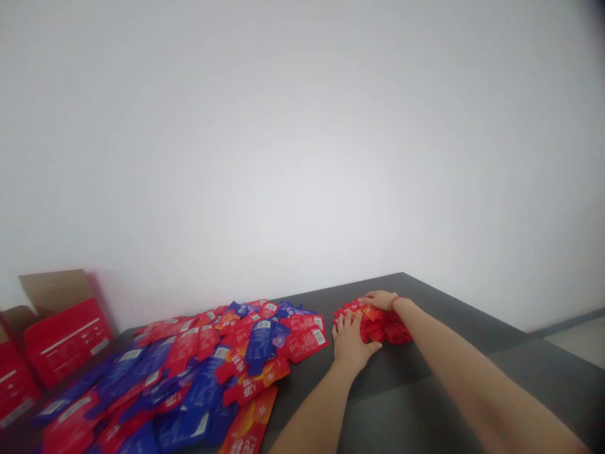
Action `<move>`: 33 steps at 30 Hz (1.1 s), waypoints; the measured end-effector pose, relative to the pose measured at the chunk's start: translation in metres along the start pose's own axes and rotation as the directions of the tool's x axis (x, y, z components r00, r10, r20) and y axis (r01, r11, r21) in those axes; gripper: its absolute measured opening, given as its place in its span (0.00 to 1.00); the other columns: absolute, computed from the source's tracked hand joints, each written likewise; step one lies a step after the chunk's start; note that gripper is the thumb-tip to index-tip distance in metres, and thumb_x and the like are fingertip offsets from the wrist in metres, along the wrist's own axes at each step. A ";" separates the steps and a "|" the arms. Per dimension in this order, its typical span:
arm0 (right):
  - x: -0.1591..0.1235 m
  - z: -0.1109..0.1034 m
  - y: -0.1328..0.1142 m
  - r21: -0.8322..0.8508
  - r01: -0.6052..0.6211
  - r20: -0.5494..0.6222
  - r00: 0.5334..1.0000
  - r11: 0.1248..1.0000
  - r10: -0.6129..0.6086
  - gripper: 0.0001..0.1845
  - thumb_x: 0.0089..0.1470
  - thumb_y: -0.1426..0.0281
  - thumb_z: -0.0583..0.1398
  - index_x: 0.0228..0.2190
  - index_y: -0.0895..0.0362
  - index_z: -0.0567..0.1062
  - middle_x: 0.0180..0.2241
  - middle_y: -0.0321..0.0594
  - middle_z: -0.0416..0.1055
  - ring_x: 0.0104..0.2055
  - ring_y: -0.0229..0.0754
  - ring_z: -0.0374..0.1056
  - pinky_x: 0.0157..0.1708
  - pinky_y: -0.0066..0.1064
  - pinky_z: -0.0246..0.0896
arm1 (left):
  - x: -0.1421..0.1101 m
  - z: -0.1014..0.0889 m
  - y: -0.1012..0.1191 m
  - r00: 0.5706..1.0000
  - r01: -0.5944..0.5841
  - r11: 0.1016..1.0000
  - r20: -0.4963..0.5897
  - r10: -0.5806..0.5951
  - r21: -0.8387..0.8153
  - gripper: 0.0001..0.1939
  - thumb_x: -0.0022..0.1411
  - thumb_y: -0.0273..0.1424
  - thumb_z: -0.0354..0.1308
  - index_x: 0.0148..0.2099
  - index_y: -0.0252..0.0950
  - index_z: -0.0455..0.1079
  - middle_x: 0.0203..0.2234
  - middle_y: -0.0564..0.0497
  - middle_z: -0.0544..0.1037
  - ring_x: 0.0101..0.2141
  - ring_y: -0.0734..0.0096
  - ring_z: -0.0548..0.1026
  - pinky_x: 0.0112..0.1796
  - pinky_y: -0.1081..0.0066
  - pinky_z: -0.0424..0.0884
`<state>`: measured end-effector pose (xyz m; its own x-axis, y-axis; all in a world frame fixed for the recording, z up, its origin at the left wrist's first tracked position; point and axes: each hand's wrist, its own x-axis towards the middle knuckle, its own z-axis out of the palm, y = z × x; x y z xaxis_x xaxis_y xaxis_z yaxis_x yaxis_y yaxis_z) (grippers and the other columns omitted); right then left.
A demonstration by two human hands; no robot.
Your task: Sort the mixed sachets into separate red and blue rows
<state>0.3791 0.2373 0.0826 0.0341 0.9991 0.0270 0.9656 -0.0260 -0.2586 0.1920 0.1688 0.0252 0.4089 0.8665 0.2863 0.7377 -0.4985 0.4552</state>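
A pile of small red and orange packets is flanked by two bare hands on a dark table, at about 5 o'clock from the middle of the view. The left hand is set at the pile's 8 o'clock, palm down, its fingers spread apart and its thumb held away from them; the fingertips are laid against the pile's edge, and nothing is seen clamped in it. The right hand is laid over the pile's 12 o'clock side, fingers pointed toward 9 — whether anything is gripped there cannot be told, as its underside is hidden. A thin red cord is worn at the right wrist.

At 7 o'clock, a wide heap of flat packets in red, blue and orange is spread over the table, many overlapping and some marked with white barcode labels. The heap is separated from the smaller pile by a strip of bare tabletop. Farther round, at 8 o'clock, a red carton is seen with a brown flap raised — a second red carton is cut off by the frame's edge. The background is filled by a pale wall.
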 end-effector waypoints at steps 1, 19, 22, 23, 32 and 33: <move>-0.001 0.002 0.001 0.004 0.008 0.008 1.000 1.000 -0.008 0.30 0.52 0.44 0.52 0.44 0.51 0.76 0.49 0.44 0.73 0.52 0.55 0.66 0.52 0.52 0.54 | 0.000 0.000 0.000 1.000 -0.003 1.000 -0.010 0.003 0.000 0.45 0.48 0.51 0.62 0.64 0.45 0.51 0.63 0.48 0.55 0.62 0.51 0.50 0.59 0.52 0.45; -0.002 -0.001 -0.016 0.031 0.078 0.029 0.996 0.996 -0.079 0.22 0.58 0.57 0.56 0.51 0.54 0.67 0.56 0.46 0.63 0.55 0.51 0.61 0.53 0.52 0.56 | -0.001 0.001 0.003 0.999 0.051 0.998 -0.016 -0.052 -0.041 0.50 0.45 0.47 0.63 0.66 0.37 0.47 0.64 0.44 0.51 0.63 0.56 0.48 0.60 0.56 0.43; 0.005 -0.001 -0.025 0.069 0.119 0.120 0.985 0.990 -0.127 0.17 0.59 0.62 0.57 0.48 0.56 0.69 0.51 0.43 0.66 0.48 0.45 0.66 0.47 0.45 0.64 | -0.002 0.000 0.003 0.999 0.042 0.998 -0.014 -0.042 -0.039 0.49 0.47 0.47 0.61 0.66 0.36 0.45 0.64 0.44 0.52 0.63 0.57 0.47 0.60 0.57 0.43; 0.006 0.000 -0.027 0.082 0.135 0.145 0.979 0.988 -0.145 0.16 0.59 0.63 0.57 0.47 0.56 0.69 0.50 0.43 0.67 0.47 0.45 0.67 0.45 0.43 0.65 | -0.002 0.000 0.003 0.999 0.039 0.999 -0.014 -0.039 -0.037 0.49 0.47 0.47 0.61 0.66 0.36 0.45 0.64 0.44 0.52 0.63 0.57 0.47 0.60 0.58 0.42; 0.003 0.002 -0.023 0.135 0.149 0.079 0.984 0.980 -0.161 0.16 0.59 0.63 0.57 0.48 0.56 0.69 0.50 0.43 0.67 0.46 0.45 0.67 0.45 0.43 0.65 | -0.003 -0.002 0.003 0.999 0.039 0.999 -0.037 -0.039 -0.001 0.48 0.48 0.48 0.61 0.65 0.38 0.46 0.63 0.45 0.53 0.62 0.55 0.49 0.59 0.57 0.44; 0.003 -0.002 -0.015 0.136 0.128 0.045 0.990 0.982 -0.135 0.17 0.59 0.63 0.57 0.48 0.56 0.69 0.50 0.43 0.67 0.47 0.45 0.67 0.45 0.44 0.65 | -0.003 -0.002 0.003 0.998 0.039 0.999 -0.040 -0.039 -0.004 0.47 0.48 0.48 0.61 0.65 0.38 0.46 0.63 0.45 0.53 0.62 0.56 0.49 0.59 0.57 0.44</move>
<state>0.3649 0.2408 0.0881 -0.1081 0.9940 0.0179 0.9179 0.1067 -0.3822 0.1920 0.1642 0.0270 0.3581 0.8834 0.3022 0.7508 -0.4649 0.4692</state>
